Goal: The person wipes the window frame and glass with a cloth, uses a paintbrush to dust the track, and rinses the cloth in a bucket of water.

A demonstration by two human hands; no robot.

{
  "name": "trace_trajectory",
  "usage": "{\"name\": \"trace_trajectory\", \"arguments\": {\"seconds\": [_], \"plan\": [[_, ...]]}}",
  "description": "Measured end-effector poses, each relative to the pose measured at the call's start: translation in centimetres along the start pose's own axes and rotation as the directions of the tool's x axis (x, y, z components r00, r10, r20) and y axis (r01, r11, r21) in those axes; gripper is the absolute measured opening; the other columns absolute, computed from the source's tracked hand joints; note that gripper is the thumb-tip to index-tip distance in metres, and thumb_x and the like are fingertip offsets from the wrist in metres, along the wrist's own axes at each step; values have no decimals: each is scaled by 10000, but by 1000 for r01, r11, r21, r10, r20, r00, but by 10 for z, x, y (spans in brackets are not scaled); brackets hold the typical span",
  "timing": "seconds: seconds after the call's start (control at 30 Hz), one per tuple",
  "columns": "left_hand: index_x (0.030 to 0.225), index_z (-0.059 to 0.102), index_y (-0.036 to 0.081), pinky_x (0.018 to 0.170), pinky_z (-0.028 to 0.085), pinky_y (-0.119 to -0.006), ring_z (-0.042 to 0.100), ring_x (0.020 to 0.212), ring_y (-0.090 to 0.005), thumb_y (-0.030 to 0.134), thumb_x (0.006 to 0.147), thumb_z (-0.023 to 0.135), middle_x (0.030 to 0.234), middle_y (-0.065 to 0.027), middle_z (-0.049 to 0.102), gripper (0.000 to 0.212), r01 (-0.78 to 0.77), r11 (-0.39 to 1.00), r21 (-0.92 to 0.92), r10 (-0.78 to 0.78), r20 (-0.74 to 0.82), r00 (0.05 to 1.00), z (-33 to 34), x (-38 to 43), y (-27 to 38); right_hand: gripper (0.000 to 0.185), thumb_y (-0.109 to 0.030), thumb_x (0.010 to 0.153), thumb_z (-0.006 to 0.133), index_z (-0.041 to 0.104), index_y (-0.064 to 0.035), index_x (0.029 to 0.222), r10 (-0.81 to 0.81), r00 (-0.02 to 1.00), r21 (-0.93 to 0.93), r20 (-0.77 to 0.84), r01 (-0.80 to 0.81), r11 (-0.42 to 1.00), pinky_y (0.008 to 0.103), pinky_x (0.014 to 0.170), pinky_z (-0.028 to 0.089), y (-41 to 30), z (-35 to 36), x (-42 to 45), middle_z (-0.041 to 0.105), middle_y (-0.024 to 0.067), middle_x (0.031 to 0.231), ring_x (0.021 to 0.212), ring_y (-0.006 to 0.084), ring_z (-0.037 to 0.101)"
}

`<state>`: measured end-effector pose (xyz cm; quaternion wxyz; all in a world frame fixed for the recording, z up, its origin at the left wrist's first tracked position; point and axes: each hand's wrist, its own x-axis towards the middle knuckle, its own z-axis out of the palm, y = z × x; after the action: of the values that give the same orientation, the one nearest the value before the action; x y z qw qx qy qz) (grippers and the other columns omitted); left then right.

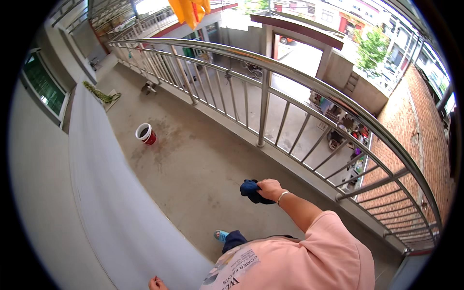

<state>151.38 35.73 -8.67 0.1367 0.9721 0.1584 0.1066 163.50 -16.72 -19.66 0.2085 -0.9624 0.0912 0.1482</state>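
A bunched dark blue cloth hangs from my right hand, whose fingers are closed around one end. The forearm reaches out over the concrete balcony floor, with a bracelet at the wrist. Only part of my left hand shows, at the bottom edge beside the pale wall; its fingers look curled, and whether it holds anything is hidden. Farther along the floor stands a red and white bucket with dark contents, apart from both hands.
A stainless steel railing runs along the right side, above a courtyard. Damp stains mark the floor around the bucket. A green plant-like bundle lies by the left wall. Orange fabric hangs overhead.
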Motion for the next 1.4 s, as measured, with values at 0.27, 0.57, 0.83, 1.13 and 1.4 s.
{"name": "trace_trajectory", "arguments": {"seconds": [0.27, 0.57, 0.83, 1.13, 1.4], "plan": [[958, 645, 23, 754, 456, -369, 587, 852, -307, 185, 846, 500, 943, -181, 625, 245, -169, 980, -103, 185, 176, 967, 50, 224, 48, 271, -299, 796, 541, 656, -87, 920, 507, 859, -133, 72, -495, 858, 371, 761, 483, 35, 13, 9, 641, 122, 936, 916, 280, 605], [953, 640, 34, 742, 465, -375, 591, 838, -327, 212, 849, 514, 910, -174, 628, 241, -501, 849, -167, 528, 222, 820, 136, 399, 164, 248, -224, 776, 516, 672, -108, 931, 748, 651, -46, 132, -750, 660, 365, 752, 491, 38, 30, 86, 644, 107, 969, 923, 270, 614], [931, 637, 26, 745, 464, -381, 588, 845, -335, 234, 839, 520, 909, -168, 630, 257, -411, 900, -148, 436, 339, 834, 182, 505, 173, 282, -241, 751, 480, 653, -68, 892, 446, 890, 84, 100, -454, 887, 392, 740, 484, -59, -43, 295, 636, 150, 920, 891, 304, 608], [1007, 619, 3, 772, 446, -384, 585, 873, -343, 196, 814, 522, 952, -202, 622, 290, -391, 905, -167, 422, 446, 789, 233, 663, 173, 176, -214, 754, 580, 583, -82, 871, -305, 920, 105, -246, 338, 935, 435, 677, 476, -285, -139, 494, 609, 144, 765, 782, 333, 595], [1212, 496, 85, 752, 448, -404, 561, 957, -263, 311, 864, 490, 1088, -113, 577, 415, 370, 672, -642, 286, 686, 669, 244, 810, 210, 171, -178, 728, 586, 577, -49, 840, -602, 768, 13, -218, 619, 785, 410, 683, 465, -474, -162, 596, 598, 145, 794, 801, 312, 584]]}}
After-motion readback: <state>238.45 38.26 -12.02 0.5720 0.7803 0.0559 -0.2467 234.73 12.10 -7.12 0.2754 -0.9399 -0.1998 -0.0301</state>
